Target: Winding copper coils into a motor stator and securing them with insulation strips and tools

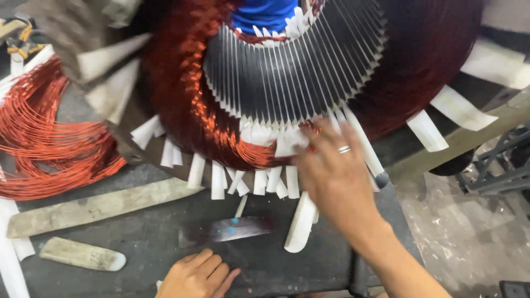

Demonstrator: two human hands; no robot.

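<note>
A large motor stator with dark steel slots and copper windings lies on the dark workbench. White insulation paper strips stick out all around its lower edge. My right hand, a ring on one finger, reaches up with fingers spread against the winding and paper strips at the stator's lower rim, holding nothing. My left hand rests flat on the bench at the bottom, fingers together, just below a flat metal blade.
A loose bundle of copper wire lies at the left. Two pale flat wooden sticks lie on the bench's left part. Yellow-handled pliers sit at the upper left. A metal frame stands on the floor at right.
</note>
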